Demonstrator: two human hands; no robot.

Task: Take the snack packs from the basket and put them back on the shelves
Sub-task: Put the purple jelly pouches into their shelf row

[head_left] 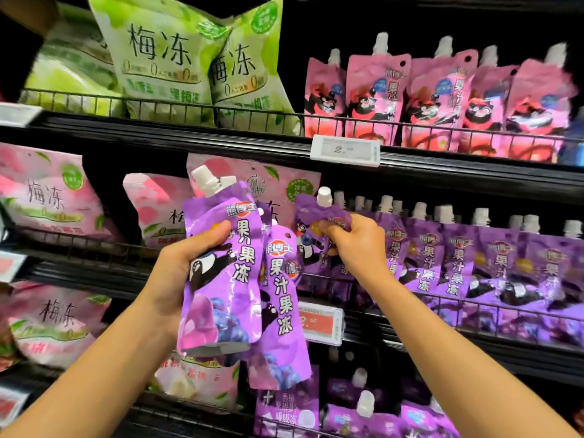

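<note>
My left hand (185,267) grips a bunch of purple spouted jelly pouches (230,279) in front of the middle shelf; the front pouch stands upright and another hangs lower behind it. My right hand (354,245) pinches a single purple pouch (316,222) near its top, at the left end of the row of matching purple pouches (474,263) on the middle shelf. The pouch touches that row behind the wire rail (505,306). No basket is in view.
Pink spouted pouches (442,99) line the top shelf at right, green bags (177,61) at left. Pink bags (47,200) fill the left of the middle and lower shelves. Price tags (346,150) clip to shelf edges. More purple packs (363,412) sit below.
</note>
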